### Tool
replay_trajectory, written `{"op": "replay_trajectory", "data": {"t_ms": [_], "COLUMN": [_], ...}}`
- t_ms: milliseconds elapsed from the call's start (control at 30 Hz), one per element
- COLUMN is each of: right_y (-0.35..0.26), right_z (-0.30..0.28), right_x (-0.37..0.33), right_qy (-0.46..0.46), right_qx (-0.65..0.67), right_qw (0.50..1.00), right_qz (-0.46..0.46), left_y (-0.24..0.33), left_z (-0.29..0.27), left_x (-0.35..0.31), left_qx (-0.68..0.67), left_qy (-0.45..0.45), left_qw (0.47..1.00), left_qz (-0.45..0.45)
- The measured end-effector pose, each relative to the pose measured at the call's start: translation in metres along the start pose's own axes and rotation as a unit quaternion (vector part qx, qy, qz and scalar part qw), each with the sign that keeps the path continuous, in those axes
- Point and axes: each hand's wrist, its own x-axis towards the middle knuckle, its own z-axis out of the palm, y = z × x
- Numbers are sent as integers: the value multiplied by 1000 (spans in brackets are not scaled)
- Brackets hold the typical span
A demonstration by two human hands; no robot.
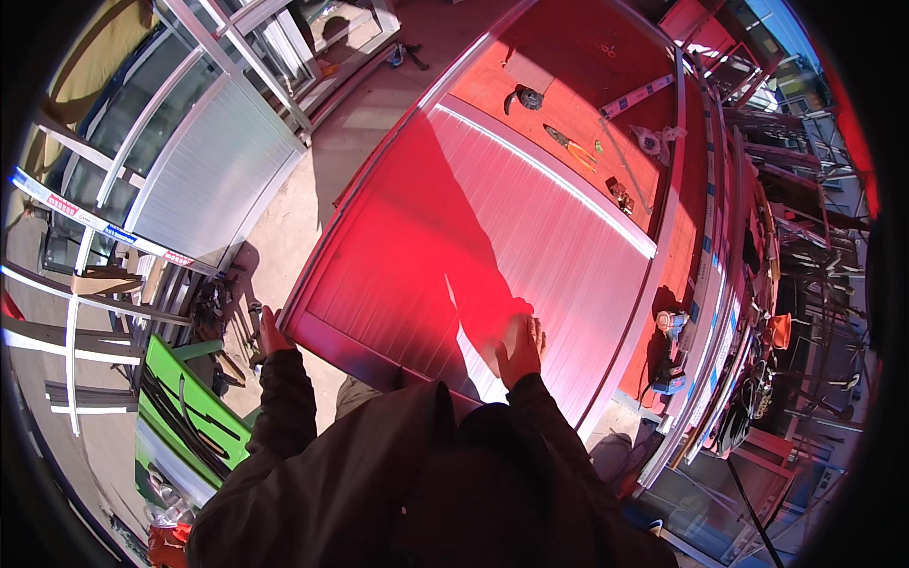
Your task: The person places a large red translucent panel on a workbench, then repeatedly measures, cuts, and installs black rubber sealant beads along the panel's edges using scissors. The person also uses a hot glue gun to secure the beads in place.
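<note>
A large framed door panel with a ribbed infill [578,256] lies flat before me, partly in red-tinted shade. My right hand [521,348] rests on the ribbed surface near its close edge, fingers stretched out and holding nothing. Beside the near left corner of the metal frame [317,336] is my left hand [274,336], its fingers apart; whether it touches the frame I cannot make out. Past the crossbar, orange board shows in the frame's far part, with orange-handled pliers [571,147], a dark coiled item [526,97] and small metal pieces [620,195] on it.
A blue cordless drill [668,379] sits right of the panel, beside long stacked profiles [705,369]. At left stand a pale ribbed panel [218,170] in a frame and a green metal stand [185,402] holding dark strips. A clear plastic bag [650,142] lies at the far right.
</note>
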Motion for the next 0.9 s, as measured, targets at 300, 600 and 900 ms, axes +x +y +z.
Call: {"op": "replay_trajectory", "data": {"t_ms": [300, 600, 900], "right_y": [-227, -229, -147], "right_z": [78, 93, 58], "right_x": [182, 174, 134], "right_qy": [-43, -17, -34], "right_qx": [-35, -60, -99], "right_qw": [938, 936, 960], "right_qz": [-343, -346, -259], "left_y": [-45, -61, -95], "left_z": [68, 67, 89], "left_x": [-100, -93, -181], "left_qx": [-203, -228, -266], "left_qy": [-187, -198, -186], "left_qw": [959, 950, 931], "left_qz": [-70, -76, -169]}}
